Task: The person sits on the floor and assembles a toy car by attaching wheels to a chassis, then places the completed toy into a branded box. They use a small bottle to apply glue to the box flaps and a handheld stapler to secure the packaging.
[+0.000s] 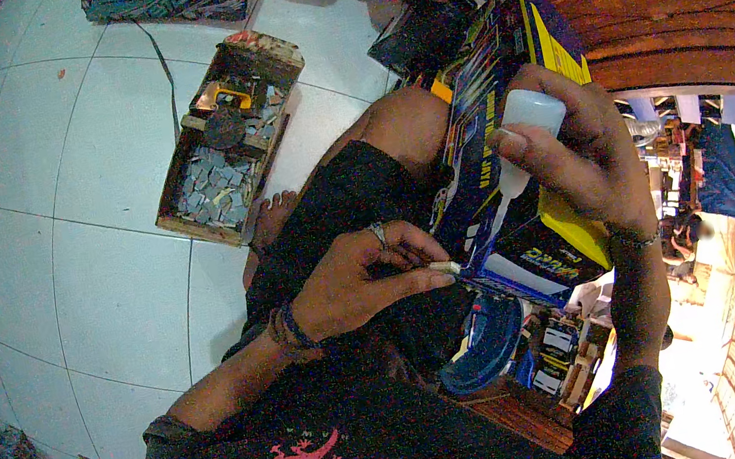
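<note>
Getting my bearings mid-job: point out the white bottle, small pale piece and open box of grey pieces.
White bottle (536, 108): head view, on its body.
Small pale piece (445, 267): head view, its middle.
Open box (202, 227): head view, lower wall.

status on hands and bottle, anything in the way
Right hand holding white bottle. Left hand pinching small pale piece. Printed box close by, no obvious obstruction.

From the head we look down, close over left hand (359, 280) and right hand (582, 154), though dark margins leave us unsure
</note>
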The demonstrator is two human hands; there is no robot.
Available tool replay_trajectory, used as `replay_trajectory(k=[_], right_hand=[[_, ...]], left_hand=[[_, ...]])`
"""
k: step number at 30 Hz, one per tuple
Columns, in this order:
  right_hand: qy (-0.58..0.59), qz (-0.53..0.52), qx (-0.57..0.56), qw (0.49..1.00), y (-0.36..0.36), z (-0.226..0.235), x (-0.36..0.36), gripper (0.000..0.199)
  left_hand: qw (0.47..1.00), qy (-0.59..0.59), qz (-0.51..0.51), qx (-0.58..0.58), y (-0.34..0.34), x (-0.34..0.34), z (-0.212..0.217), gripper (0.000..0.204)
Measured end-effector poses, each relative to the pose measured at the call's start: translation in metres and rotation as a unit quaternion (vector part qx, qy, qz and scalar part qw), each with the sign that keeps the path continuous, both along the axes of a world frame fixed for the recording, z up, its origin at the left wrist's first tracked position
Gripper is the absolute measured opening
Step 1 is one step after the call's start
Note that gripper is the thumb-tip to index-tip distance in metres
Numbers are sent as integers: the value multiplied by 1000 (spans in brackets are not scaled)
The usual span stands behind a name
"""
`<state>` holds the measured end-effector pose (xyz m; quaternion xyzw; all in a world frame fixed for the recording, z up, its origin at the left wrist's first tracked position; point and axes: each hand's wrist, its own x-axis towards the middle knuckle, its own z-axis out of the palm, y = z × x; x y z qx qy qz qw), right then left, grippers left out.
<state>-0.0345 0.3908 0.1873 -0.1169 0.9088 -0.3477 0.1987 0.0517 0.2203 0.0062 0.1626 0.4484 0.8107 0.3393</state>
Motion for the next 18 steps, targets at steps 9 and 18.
replay_trajectory(k=[9, 18], right_hand=[[6, -2, 1, 1000, 0, -1, 2, 24], [29, -6, 10, 1000, 0, -1, 5, 23]], left_hand=[[1000, 1, 13, -1, 2, 0, 0, 20], [1000, -1, 7, 2, 2, 0, -1, 20]])
